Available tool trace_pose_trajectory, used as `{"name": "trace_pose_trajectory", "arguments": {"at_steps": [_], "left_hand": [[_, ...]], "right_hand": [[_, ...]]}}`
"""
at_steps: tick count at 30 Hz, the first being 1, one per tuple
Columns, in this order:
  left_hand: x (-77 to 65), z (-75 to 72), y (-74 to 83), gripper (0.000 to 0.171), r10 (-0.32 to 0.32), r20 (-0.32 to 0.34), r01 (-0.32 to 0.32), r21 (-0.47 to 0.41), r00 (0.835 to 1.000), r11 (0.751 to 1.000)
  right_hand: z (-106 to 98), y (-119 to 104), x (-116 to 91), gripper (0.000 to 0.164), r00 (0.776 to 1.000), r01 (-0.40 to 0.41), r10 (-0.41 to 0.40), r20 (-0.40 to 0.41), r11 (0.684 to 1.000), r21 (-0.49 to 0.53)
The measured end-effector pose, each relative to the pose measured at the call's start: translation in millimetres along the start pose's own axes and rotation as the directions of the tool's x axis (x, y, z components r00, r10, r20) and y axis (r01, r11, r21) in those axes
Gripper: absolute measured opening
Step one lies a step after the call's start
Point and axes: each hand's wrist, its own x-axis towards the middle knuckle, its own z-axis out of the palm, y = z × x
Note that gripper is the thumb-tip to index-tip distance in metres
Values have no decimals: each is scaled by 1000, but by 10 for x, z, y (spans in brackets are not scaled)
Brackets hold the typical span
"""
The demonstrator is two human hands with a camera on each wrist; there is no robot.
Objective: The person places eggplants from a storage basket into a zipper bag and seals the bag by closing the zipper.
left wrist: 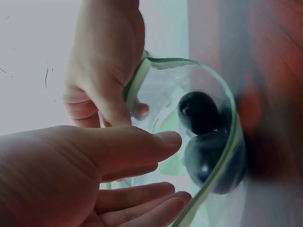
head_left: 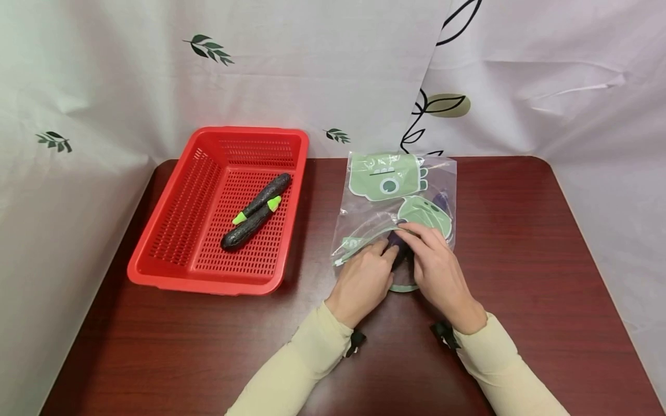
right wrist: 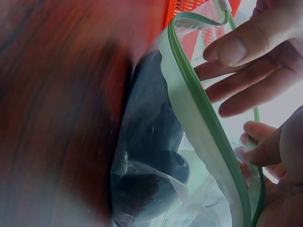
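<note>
A clear zip bag (head_left: 385,216) with green cartoon prints and a green zip lies on the table, its mouth towards me. Inside are two dark purple eggplants (left wrist: 198,112), rounded ends facing the mouth; in the right wrist view a dark eggplant (right wrist: 154,101) shows through the plastic. My left hand (head_left: 364,280) is at the mouth, its fingers (left wrist: 142,198) loosely extended just inside the rim and apart from the eggplants in its wrist view. My right hand (head_left: 439,271) pinches the upper rim (right wrist: 255,189) between thumb and fingers, holding the mouth apart.
Left of the bag stands a red perforated basket (head_left: 208,286). Two dark zucchini (head_left: 265,196) with bright green ends lie in it. A white curtain (head_left: 312,69) with leaf prints hangs behind the brown table (head_left: 520,260).
</note>
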Motion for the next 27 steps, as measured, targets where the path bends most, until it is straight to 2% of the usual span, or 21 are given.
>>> {"name": "trace_pose_trajectory", "arguments": {"at_steps": [7, 19, 27], "left_hand": [[-21, -117, -7, 43, 21, 33, -20, -24, 999, 1000], [-54, -302, -42, 40, 50, 12, -49, -57, 999, 997], [-88, -445, -152, 41, 4, -34, -10, -180, 999, 984]], "right_hand": [[10, -1, 1, 45, 1000, 3, -3, -3, 1000, -4], [3, -5, 0, 44, 1000, -4, 4, 4, 1000, -11], [-6, -5, -5, 44, 1000, -13, 13, 7, 1000, -24]]}}
